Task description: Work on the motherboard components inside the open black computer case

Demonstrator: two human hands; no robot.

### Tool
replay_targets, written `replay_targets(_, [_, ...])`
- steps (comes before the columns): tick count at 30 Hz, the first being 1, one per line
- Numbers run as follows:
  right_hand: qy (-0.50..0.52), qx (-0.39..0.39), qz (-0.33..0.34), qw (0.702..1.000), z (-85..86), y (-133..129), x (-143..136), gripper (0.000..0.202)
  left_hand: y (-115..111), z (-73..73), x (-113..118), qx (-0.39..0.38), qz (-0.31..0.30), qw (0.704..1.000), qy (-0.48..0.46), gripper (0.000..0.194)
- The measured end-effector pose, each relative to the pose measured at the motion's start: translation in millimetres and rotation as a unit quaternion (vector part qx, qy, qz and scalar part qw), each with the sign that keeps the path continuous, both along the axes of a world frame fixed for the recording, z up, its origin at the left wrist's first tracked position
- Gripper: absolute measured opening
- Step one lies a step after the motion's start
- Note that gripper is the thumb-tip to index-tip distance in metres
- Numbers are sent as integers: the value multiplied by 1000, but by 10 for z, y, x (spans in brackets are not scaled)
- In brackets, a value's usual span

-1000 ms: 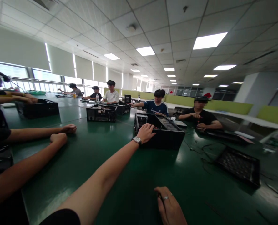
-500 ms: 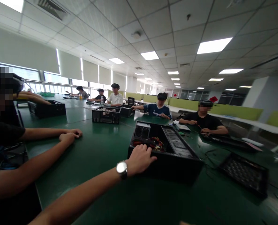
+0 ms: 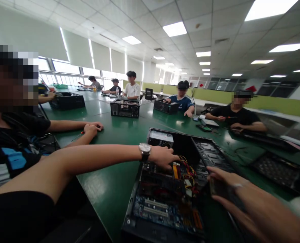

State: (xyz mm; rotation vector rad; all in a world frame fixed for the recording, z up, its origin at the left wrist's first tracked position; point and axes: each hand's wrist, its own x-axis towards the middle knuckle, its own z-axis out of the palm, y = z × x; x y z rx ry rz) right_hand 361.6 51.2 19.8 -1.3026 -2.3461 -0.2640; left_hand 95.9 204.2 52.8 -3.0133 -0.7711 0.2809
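Note:
In front of me a black computer case (image 3: 165,233) lies with its inside uppermost. Its circuit board (image 3: 152,212), a silver power supply (image 3: 161,137) and bundled yellow, red and black wires (image 3: 187,168) show. My left hand (image 3: 163,157), with a watch on the wrist, reaches over the near side of the power supply. Its fingers are stretched out beside the wires; whether they touch anything is unclear. My right hand (image 3: 228,185), slightly blurred, is closed round the right wall of the case, with thumb and fingers on either side.
A co-worker's hands (image 3: 92,129) rest on the green table (image 3: 96,185) at left, near a screwdriver. Other black cases (image 3: 124,108) stand farther back. To the right lie a black panel (image 3: 278,170) and loose cables. Several people sit around the table.
My left hand has left the case's near edge and moved over its inside. My right hand has come onto the right wall. The case has turned, showing its board, and my view has shifted.

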Motion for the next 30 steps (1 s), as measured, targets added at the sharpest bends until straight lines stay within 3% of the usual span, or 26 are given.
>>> replay_targets(3, [-107,-76,20,991,281,403,-282,35,307,-298,255,-44,28,995,86,76])
replay_targets(7, [-197,-185,-41,962,283,871,-499,31,316,-447,339,-56,38,993,95,79])
replay_targets(10, [-214,-226,-47,949,138,1163,-566,27,261,-346,244,-49,34,996,73,75])
replay_targets(14, [-205,-266,-44,941,-92,1468,-697,28,255,-48,-19,-11,7,1000,-1,65])
replay_targets(17, [-194,-292,-34,936,-262,1619,-856,21,267,183,-231,50,-25,996,-66,58])
replay_targets(20, [-191,-302,-4,934,-415,1699,-1027,32,271,329,-378,94,-33,991,-86,54])
replay_targets(23, [-210,-310,18,927,-526,1709,-1139,41,282,335,-436,102,-12,992,-77,54])
replay_targets(26, [-248,-311,17,917,-543,1680,-1140,33,307,236,-419,78,6,995,-56,54])
replay_targets(30, [-279,-264,18,923,-322,1639,-940,43,374,115,-301,37,20,999,-15,54])
